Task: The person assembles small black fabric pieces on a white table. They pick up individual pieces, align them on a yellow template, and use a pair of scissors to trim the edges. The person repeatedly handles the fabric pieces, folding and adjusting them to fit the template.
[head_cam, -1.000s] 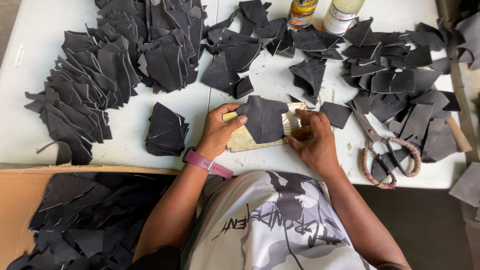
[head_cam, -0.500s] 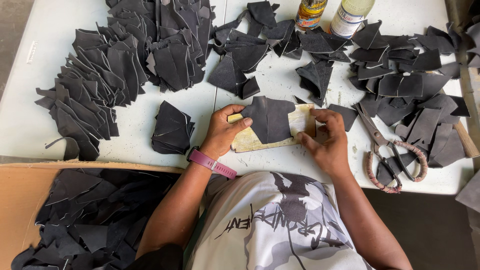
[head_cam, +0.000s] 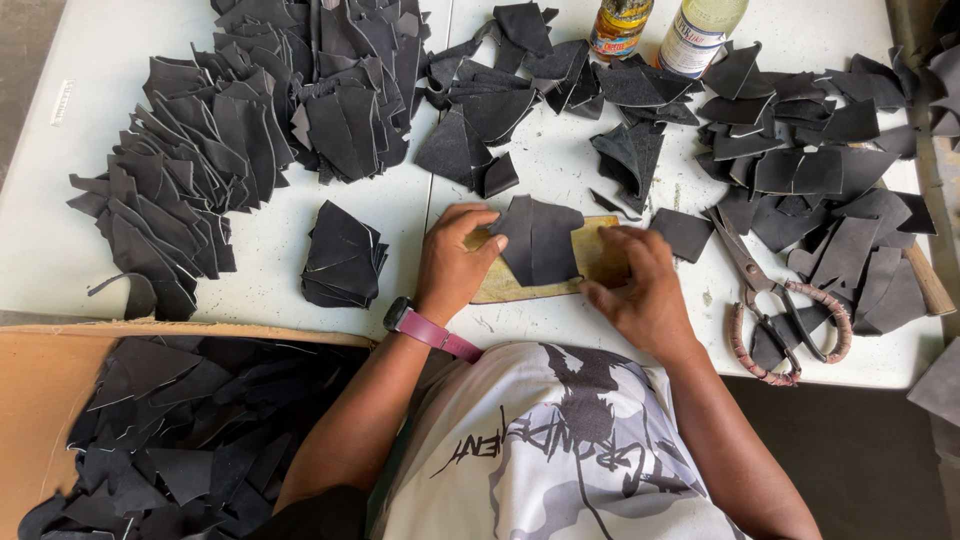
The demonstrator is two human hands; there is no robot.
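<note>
Both hands press flat, fingers spread, gripping nothing: left hand and right hand pin the dark piece on the board (steadying it); scissors near on the bench.

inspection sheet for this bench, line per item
surface: white table, scuffed and marked
job's things: dark cut piece lying on a tan board
clutter: piles of dark cut pieces; small stack; scissors at right; two bottles at the far edge
hands: left hand pressing the piece's left edge; right hand on the board's right end
cables: nothing seen
surroundings: cardboard box of dark offcuts at lower left
</note>
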